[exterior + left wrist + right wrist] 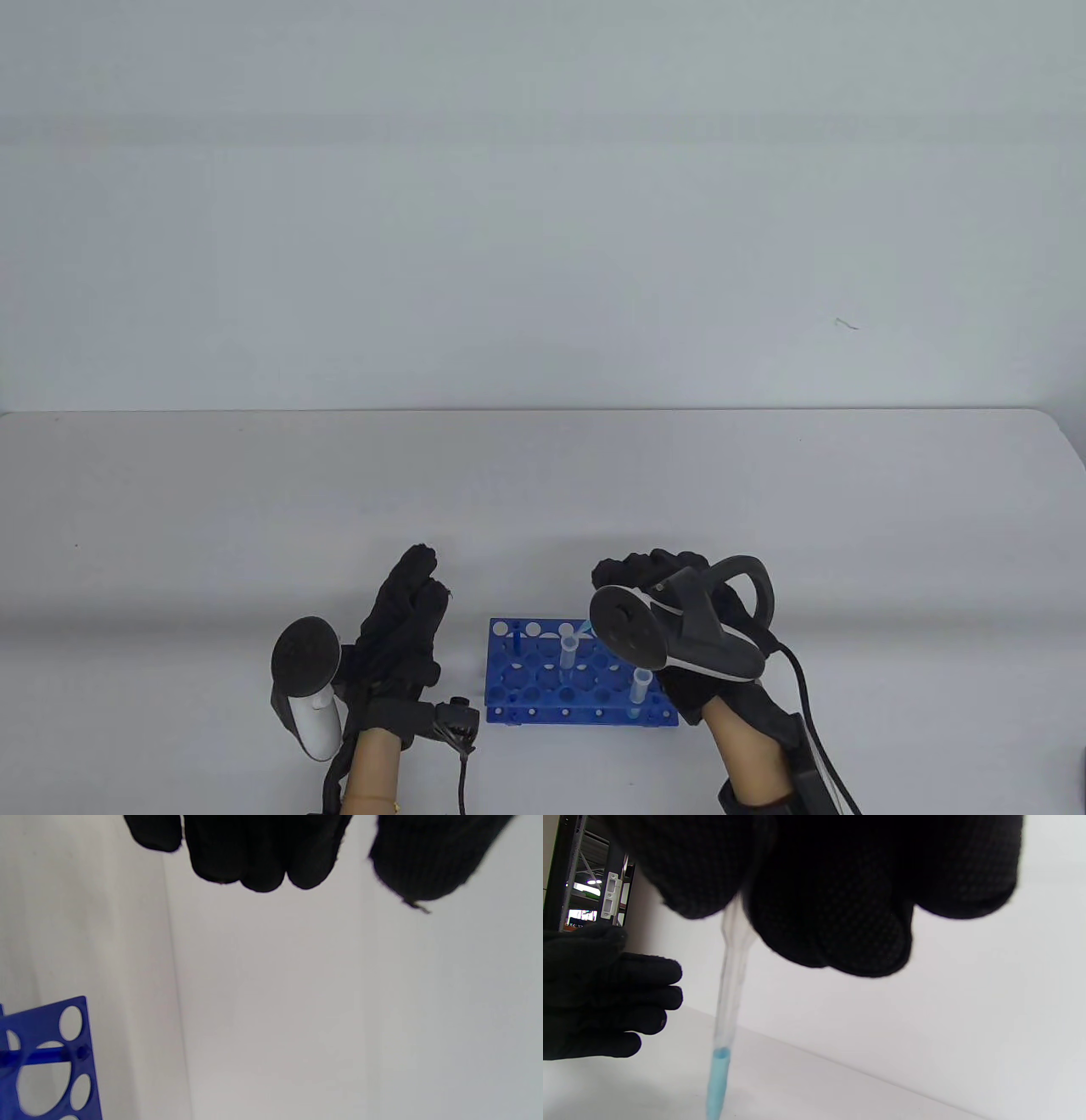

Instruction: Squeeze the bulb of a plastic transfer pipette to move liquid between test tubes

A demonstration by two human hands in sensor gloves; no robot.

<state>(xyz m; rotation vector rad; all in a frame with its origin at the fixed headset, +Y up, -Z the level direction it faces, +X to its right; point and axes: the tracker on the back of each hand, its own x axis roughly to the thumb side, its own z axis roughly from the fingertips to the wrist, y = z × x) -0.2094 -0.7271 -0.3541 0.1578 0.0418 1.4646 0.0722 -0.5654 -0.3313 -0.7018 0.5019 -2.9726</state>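
Gripping one pipette (729,984) by bulb: right hand (679,611), fingers curled round it, above right part of rack (509,679). Pipette axis near vertical, tip down, blue liquid in lower stem. One blue rack, two tubes upright: one (569,652) mid-rack, one (642,692) near-right. Left hand (399,628) just left of rack, fingers straight, holding nothing.

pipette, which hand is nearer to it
Right. The right hand grips the pipette at its top, stem hanging below the fingers with blue liquid at the tip. The left hand is off to the side, left of the blue rack, holding nothing.
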